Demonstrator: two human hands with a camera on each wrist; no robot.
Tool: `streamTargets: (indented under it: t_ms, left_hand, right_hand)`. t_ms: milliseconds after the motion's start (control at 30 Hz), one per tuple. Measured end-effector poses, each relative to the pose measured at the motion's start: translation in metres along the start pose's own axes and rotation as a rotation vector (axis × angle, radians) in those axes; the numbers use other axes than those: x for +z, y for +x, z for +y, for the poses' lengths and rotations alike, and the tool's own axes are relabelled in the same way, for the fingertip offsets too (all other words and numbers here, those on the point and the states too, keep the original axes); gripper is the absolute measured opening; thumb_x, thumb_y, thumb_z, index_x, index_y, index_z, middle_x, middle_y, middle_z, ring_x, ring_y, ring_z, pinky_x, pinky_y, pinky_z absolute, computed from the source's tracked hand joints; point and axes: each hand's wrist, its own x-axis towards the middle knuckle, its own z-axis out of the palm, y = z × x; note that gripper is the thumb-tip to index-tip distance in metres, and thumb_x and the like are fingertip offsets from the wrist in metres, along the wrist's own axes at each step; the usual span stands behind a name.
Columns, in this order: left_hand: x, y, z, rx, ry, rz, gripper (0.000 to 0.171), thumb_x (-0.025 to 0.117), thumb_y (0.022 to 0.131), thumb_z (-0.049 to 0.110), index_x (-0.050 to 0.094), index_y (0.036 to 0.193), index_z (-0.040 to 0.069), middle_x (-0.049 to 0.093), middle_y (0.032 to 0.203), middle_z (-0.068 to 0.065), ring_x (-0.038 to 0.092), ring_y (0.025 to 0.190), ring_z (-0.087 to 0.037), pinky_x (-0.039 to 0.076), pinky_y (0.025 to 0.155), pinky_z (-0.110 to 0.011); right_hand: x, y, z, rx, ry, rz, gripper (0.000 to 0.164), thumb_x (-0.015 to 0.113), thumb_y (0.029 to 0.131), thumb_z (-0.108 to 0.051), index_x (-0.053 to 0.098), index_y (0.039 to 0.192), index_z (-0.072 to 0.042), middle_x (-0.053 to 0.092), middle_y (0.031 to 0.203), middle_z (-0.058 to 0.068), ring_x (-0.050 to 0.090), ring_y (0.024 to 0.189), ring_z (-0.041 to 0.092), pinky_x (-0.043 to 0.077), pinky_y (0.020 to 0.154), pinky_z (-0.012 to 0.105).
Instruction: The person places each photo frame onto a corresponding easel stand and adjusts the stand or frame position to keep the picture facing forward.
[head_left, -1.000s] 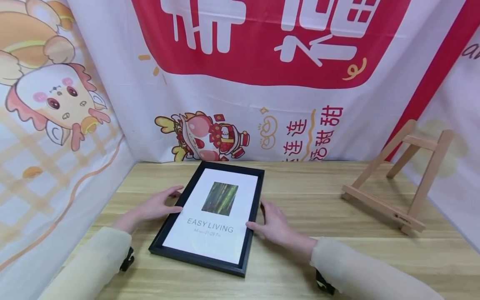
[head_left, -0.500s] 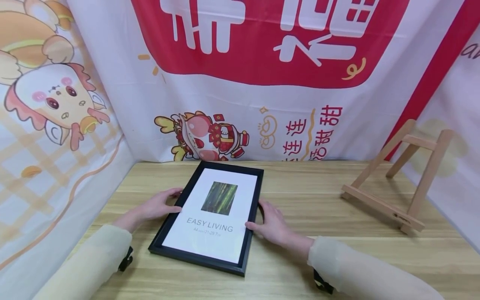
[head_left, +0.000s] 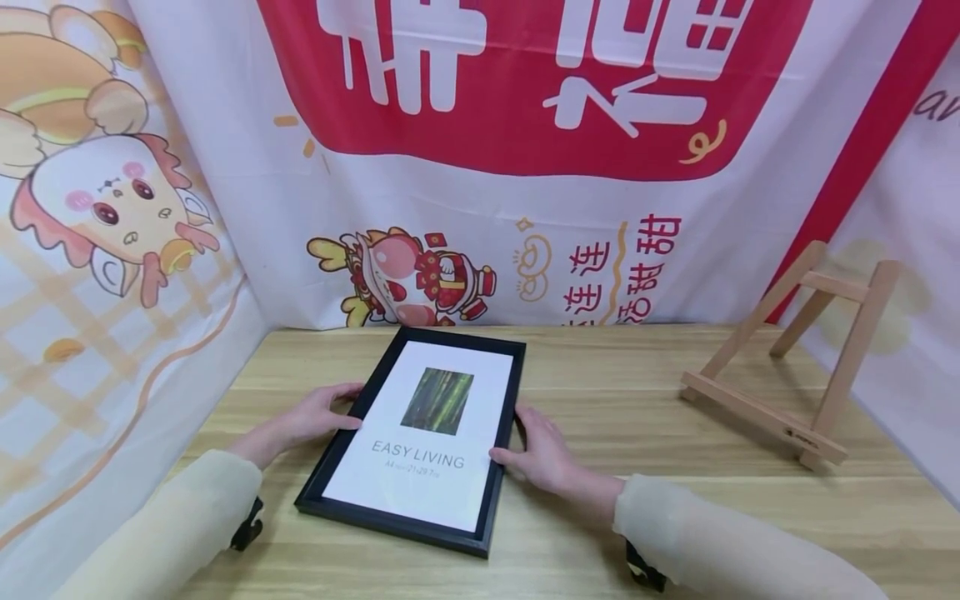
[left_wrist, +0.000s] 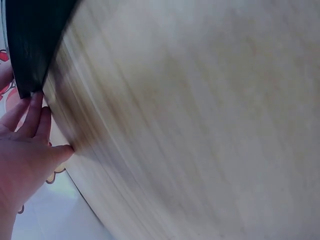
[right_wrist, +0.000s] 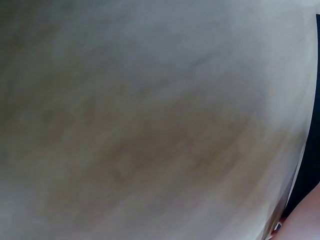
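Picture frame (head_left: 417, 440), black and rectangular, lies on a wood-grained tabletop (head_left: 615, 392).

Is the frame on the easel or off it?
Off: the frame lies face up between the left hand and right hand, and the easel stands apart, bearing nothing.

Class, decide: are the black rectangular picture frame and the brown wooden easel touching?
Apart. The head view shows wood-grained tabletop between frame and easel.

Head view down over table (head_left: 615, 400), wrist views close.
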Motion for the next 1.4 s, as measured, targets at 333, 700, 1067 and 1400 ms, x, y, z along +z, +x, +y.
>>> streamTargets:
  t_ms: [333,700,1067,1400]
  left_hand:
    - [0.007,-0.002,0.006,-0.045,-0.055,0.019,0.072,0.069,0.087,0.008,0.032,0.147,-0.007,0.031,0.150,-0.028,0.022,0.139,-0.046,0.016,0.112,-0.060]
    - [0.012,-0.008,0.017,-0.061,-0.246,0.023,0.080,0.069,0.085,0.006,0.024,0.151,-0.003,0.028,0.151,-0.028,0.026,0.138,-0.045,0.025,0.111,-0.056]
    - [0.008,-0.015,0.024,-0.028,-0.481,-0.030,0.085,0.063,0.088,-0.003,0.015,0.156,0.009,0.028,0.144,-0.040,0.063,0.102,-0.032,0.056,0.081,-0.041]
    - [0.000,-0.018,0.045,0.080,-0.472,0.000,0.084,0.067,0.090,0.008,0.017,0.157,0.017,0.038,0.141,-0.035,0.058,0.111,-0.035,0.056,0.083,-0.044]
  right_hand:
    - [-0.001,-0.002,0.002,-0.055,0.130,0.017,0.075,0.077,0.083,-0.015,0.038,0.143,0.008,0.039,0.144,0.030,0.034,0.133,0.046,0.026,0.111,0.056]
    - [-0.008,-0.007,0.003,-0.099,0.426,0.011,0.075,0.069,0.084,0.004,0.031,0.149,0.002,0.038,0.144,0.028,0.040,0.129,0.046,0.035,0.107,0.053]
    - [-0.024,-0.009,0.001,-0.067,0.636,0.017,0.085,0.062,0.083,0.015,0.014,0.153,0.003,0.018,0.151,0.034,0.047,0.120,0.052,0.052,0.091,0.041]
    - [-0.050,-0.009,0.000,-0.009,0.659,-0.011,0.085,0.057,0.092,0.007,0.011,0.158,-0.021,0.047,0.128,0.030,0.066,0.096,0.037,0.058,0.076,0.041]
